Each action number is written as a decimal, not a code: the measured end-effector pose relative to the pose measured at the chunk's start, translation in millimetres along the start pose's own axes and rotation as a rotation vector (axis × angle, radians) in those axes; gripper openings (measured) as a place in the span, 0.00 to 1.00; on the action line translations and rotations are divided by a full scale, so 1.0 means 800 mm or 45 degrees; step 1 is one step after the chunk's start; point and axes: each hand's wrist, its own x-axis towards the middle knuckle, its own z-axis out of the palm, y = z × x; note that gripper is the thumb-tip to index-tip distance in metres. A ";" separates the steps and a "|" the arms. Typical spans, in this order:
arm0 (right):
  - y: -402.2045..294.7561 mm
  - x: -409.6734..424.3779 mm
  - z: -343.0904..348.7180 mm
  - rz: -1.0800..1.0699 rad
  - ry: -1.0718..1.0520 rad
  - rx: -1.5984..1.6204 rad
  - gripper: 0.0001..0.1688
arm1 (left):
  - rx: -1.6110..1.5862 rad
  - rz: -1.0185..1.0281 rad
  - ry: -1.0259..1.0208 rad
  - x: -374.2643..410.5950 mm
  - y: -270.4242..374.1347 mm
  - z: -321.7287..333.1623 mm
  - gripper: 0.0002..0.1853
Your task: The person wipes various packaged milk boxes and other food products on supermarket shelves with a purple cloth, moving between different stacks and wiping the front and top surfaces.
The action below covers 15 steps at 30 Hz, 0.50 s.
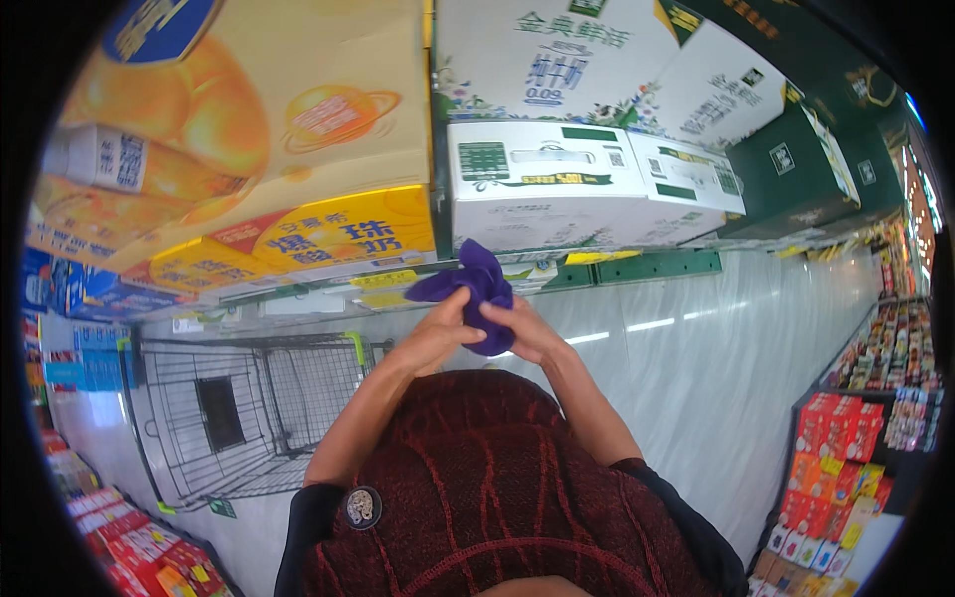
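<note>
A bunched purple cloth (489, 328) is between my two hands, in front of my body. My left hand (440, 328) grips its left side, thumb and fingers pressed into the folds. With thumb on top, my right hand (526, 328) holds the right side. One loose end of the cloth points left and another points up towards the shelf. Just beyond the hands stand yellow drink cartons (336, 235) and white milk cartons with handles (552, 179).
A wire shopping cart (246, 403) stands on the floor at my left. Large display boards rise behind the cartons. Dark green boxes (783, 164) stand farther right. Red packaged goods (835, 429) fill a display at the right edge, and more lie at the lower left.
</note>
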 end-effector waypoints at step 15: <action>-0.119 0.045 0.014 -0.414 -0.026 0.821 0.18 | 2.233 0.836 0.666 0.129 0.103 0.006 0.26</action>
